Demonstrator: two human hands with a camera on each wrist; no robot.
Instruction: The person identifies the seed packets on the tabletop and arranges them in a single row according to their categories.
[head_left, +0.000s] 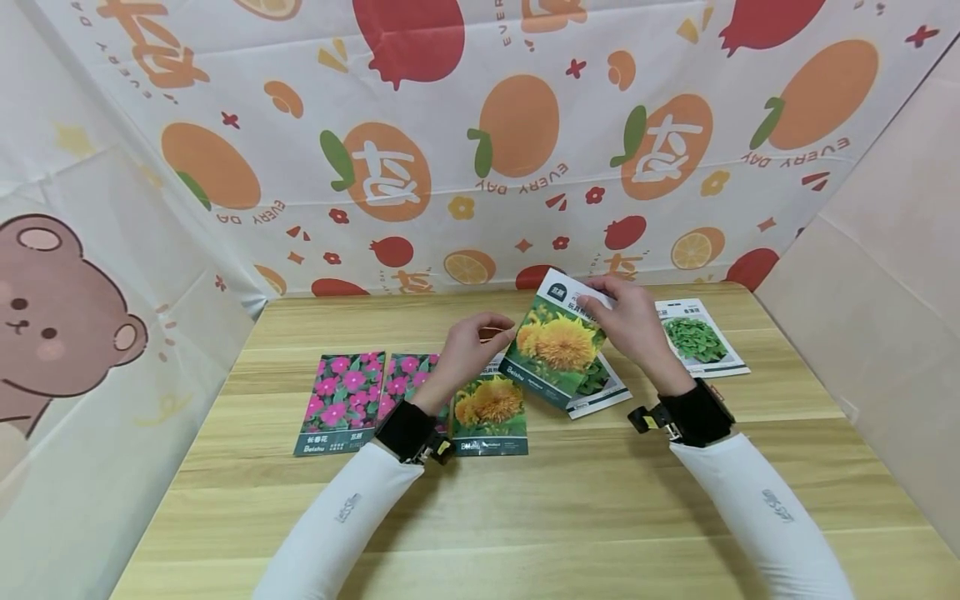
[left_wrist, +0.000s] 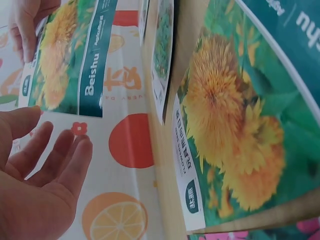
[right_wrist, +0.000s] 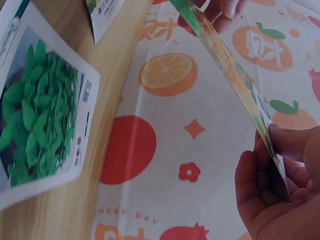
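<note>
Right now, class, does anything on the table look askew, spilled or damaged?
The white-edged green-leaf packet, partly hidden behind the held rectangular yellow-flower packet, lies askew: its lower edge slants, whereas the matching packet to its left has a level one. No spill or damage shows.

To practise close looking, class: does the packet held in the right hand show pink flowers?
No: the right hand holds a packet picturing yellow flowers against green.

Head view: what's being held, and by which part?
The right hand pinches a yellow-flower packet by its top end; contact by the left hand is unclear.
</note>
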